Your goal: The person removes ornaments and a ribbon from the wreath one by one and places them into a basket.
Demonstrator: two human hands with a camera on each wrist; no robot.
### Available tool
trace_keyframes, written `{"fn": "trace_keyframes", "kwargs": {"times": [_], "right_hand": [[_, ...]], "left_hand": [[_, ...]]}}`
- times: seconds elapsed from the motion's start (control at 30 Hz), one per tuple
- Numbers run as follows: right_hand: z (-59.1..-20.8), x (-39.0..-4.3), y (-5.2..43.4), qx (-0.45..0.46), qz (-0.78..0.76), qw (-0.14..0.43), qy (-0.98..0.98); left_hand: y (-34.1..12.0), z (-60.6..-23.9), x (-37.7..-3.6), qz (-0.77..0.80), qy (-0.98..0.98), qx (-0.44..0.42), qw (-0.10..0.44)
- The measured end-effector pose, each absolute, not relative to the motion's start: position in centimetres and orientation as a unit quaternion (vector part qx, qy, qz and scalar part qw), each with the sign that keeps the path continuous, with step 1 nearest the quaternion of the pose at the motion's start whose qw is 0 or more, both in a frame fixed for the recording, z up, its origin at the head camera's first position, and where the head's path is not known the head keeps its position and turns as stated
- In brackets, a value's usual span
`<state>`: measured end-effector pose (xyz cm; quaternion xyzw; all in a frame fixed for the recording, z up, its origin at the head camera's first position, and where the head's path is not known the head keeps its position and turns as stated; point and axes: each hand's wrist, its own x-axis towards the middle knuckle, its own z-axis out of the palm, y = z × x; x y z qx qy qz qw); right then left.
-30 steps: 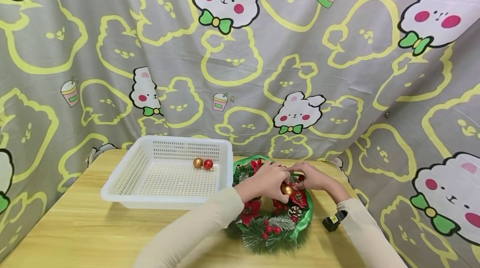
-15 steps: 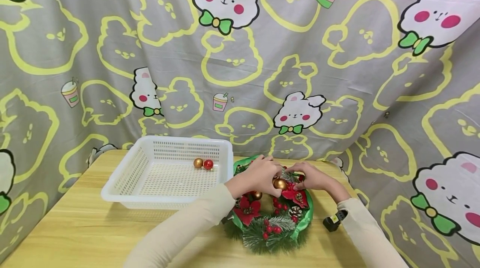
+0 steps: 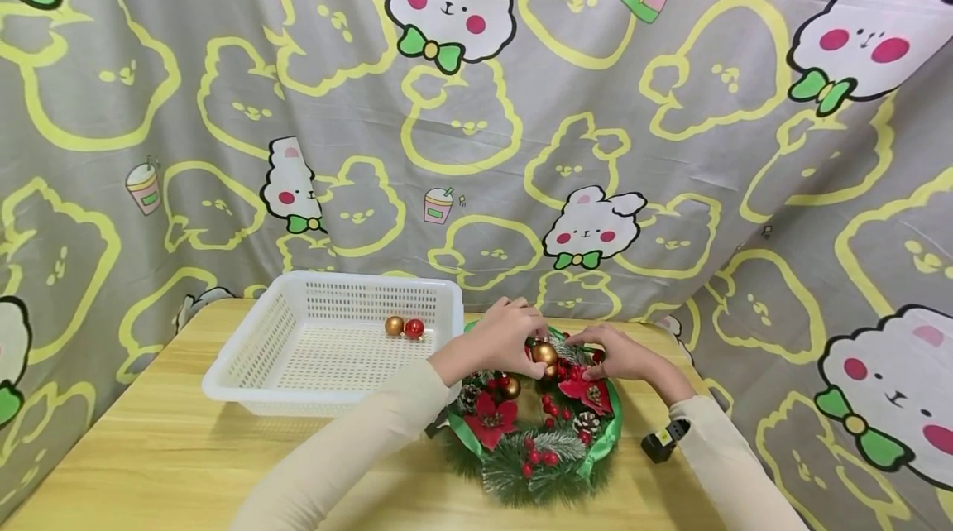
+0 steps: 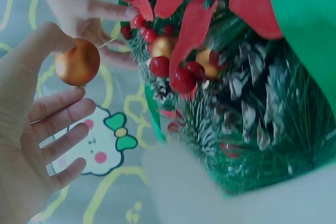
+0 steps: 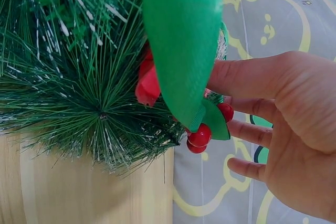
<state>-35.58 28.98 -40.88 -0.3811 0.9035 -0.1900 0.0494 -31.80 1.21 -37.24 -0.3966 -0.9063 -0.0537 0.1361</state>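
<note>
Left hand [image 3: 506, 341] pinching a gold ball [image 3: 544, 352] between thumb and fingertips, other fingers [image 4: 58, 124] spread loose below it in the left wrist view. Ball lifted just above the wreath [image 3: 543, 423], at its upper inner edge, a thin thread running from its top toward the right hand [image 3: 618, 353]. Right hand just beside the ball — thumb and fingers stretched out and pressed on the wreath's far side among red leaves and a green ribbon [image 5: 181, 40]; straight rather than curled in the right wrist view, closing on nothing plainly seen. Whether its fingertips pinch the thread — cannot tell.

Wreath flat on the wooden table [image 3: 149, 465], full of pine needles, red berries [image 3: 539, 456], cones and red flowers; a second gold ball [image 3: 510, 387] seated in it, near the left wrist. To the left, touching or almost touching the wreath, a white basket [image 3: 246, 365] holding a gold bauble [image 3: 394, 326] and a red bauble [image 3: 414, 329] side by side at its back wall. Small black device [image 3: 661, 442] on the table by the right sleeve. Cartoon-printed cloth [image 3: 476, 117] hung behind.
</note>
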Motion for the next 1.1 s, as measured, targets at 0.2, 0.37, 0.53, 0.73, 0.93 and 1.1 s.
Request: {"fn": "trace_keyframes", "kwargs": {"times": [0.2,0.37,0.53,0.73,0.93,1.1], "right_hand": [[-40.9,-35.5,28.9,-0.373,-0.187,0.049,0.908],[-41.0,-35.4,29.0,-0.362,-0.185,0.049,0.913],[-41.0,-35.2,29.2,-0.356,-0.188,0.053,0.914],[-40.9,-35.1,29.1,-0.357,-0.19,0.055,0.913],[-40.7,-35.0,28.9,-0.36,-0.193,0.057,0.911],[-40.7,-35.0,28.8,-0.362,-0.195,0.059,0.91]], "left_hand": [[-0.3,-36.8,-32.3,-0.079,-0.906,-0.385,0.156],[-1.6,-36.4,-32.9,-0.127,-0.901,-0.382,0.164],[-3.3,-35.8,-33.6,-0.171,-0.891,-0.378,0.184],[-5.4,-34.8,-34.3,-0.215,-0.891,-0.352,0.188],[-7.9,-34.2,-35.2,-0.253,-0.902,-0.302,0.178],[-10.2,-34.1,-35.8,-0.266,-0.905,-0.276,0.184]]}}
